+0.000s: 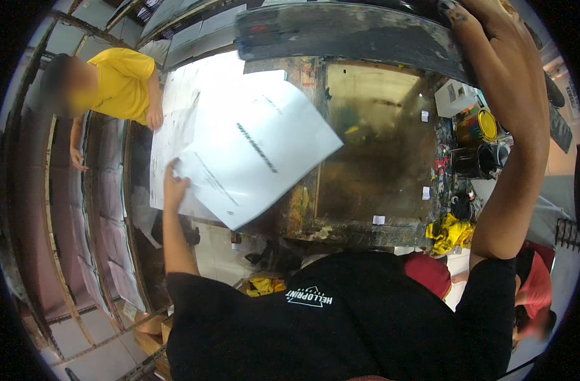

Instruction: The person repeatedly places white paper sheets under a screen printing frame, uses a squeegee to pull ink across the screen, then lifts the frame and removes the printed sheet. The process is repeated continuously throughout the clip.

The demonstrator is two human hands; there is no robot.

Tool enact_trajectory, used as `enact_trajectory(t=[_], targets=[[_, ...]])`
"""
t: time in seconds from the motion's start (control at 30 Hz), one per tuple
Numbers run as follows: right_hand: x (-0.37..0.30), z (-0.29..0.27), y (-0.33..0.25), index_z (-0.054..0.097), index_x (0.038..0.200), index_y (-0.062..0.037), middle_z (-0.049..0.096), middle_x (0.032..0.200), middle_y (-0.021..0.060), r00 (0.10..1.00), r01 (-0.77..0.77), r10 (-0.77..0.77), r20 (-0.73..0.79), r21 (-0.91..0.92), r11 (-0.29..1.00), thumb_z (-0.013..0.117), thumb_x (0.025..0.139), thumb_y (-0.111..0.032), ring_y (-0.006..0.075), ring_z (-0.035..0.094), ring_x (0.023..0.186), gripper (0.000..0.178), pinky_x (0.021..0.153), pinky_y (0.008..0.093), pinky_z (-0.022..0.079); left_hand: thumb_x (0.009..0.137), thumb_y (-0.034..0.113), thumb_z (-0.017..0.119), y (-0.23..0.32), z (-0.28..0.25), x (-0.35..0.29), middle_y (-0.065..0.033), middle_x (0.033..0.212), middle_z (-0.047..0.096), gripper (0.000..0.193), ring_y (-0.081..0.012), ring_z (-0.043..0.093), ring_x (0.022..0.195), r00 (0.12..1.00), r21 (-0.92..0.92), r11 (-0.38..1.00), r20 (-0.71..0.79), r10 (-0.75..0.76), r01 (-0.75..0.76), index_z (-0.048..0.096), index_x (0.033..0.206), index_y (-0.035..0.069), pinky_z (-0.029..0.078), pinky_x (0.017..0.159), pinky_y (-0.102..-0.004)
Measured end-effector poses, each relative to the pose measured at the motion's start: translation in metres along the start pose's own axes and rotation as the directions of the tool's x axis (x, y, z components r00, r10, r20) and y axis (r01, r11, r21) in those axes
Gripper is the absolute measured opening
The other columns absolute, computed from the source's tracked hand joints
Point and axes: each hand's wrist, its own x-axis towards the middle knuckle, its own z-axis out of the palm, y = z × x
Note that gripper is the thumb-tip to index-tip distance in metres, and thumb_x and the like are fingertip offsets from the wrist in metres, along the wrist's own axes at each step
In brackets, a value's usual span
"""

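My left hand [175, 183] pinches the near left edge of a white printed sheet [277, 140] with dark lines of print. The sheet slants above a pile of white paper [182, 108] and reaches over the left edge of the printing table [372, 165]. My right arm stretches far up along the right side. At the top rim, my right hand [484, 16] grips the right end of a long dark screen frame [353, 38], raised across the far side of the table. Part of that hand is cut off by the picture's edge.
Small white tabs [379, 220] lie on the stained table. Along its right side stand an ink can [487, 126], a dark pot [474, 162] and a crumpled yellow cloth [452, 233]. A person in yellow [121, 82] stands left beside drying racks [106, 209]; another in red [536, 286] is behind right.
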Motion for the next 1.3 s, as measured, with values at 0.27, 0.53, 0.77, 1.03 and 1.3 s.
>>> enact_trajectory(t=[0.27,0.53,0.77,1.03,1.3], targets=[[-0.038,0.004,-0.077,0.058,0.085,0.0062,0.058,0.079,0.0253,0.995,-0.027,0.012,-0.096,-0.159,0.987,0.057,0.086,-0.031,0.0408,0.058,0.080,0.037,0.079,0.0466,0.044,0.084,0.016,0.071,-0.079,-0.042,0.090,-0.0249,0.141,0.055,0.068,-0.0393,0.053,0.129,0.885,0.743,0.590,-0.456,0.100,0.316,0.049,0.148,0.008,0.042,0.109,-0.0453],[-0.033,0.011,-0.079,0.056,0.080,0.0077,0.055,0.073,0.0254,0.983,-0.005,-0.034,-0.181,-0.211,0.978,0.059,0.084,-0.027,0.0394,0.058,0.071,0.036,0.070,0.0452,0.045,0.092,0.027,0.068,0.078,0.275,0.010,-0.0164,0.102,0.061,0.042,-0.0349,0.060,0.094,0.857,0.593,0.646,0.158,0.491,-0.480,0.061,0.120,-0.003,0.051,0.083,-0.0437],[-0.033,0.002,-0.070,0.057,0.073,0.0074,0.053,0.065,0.0229,0.983,-0.046,0.030,-0.180,-0.084,0.995,0.061,0.081,-0.030,0.0360,0.055,0.063,0.038,0.063,0.0446,0.044,0.096,0.029,0.064,0.062,0.280,-0.003,-0.0140,0.110,0.058,0.046,-0.0308,0.058,0.098,0.909,0.786,0.487,0.222,0.353,-0.381,0.059,0.127,-0.004,0.049,0.083,-0.0408],[-0.032,-0.006,-0.065,0.057,0.070,0.0078,0.053,0.063,0.0214,0.993,-0.031,0.016,-0.113,-0.128,0.991,0.061,0.081,-0.033,0.0337,0.054,0.062,0.042,0.063,0.0452,0.043,0.094,0.027,0.065,0.062,0.273,-0.002,-0.0176,0.108,0.059,0.043,-0.0337,0.059,0.098,0.887,0.725,0.537,0.232,0.400,-0.432,0.061,0.123,-0.003,0.051,0.083,-0.0439],[-0.032,-0.005,-0.062,0.057,0.070,0.0079,0.053,0.062,0.0212,0.986,0.005,-0.014,-0.165,-0.055,0.998,0.060,0.083,-0.033,0.0327,0.053,0.059,0.043,0.061,0.0444,0.043,0.091,0.016,0.063,0.084,0.305,0.049,-0.0244,0.096,0.064,0.025,-0.0391,0.066,0.092,0.958,0.720,0.632,0.233,0.168,-0.286,0.063,0.109,-0.002,0.056,0.079,-0.0493]])
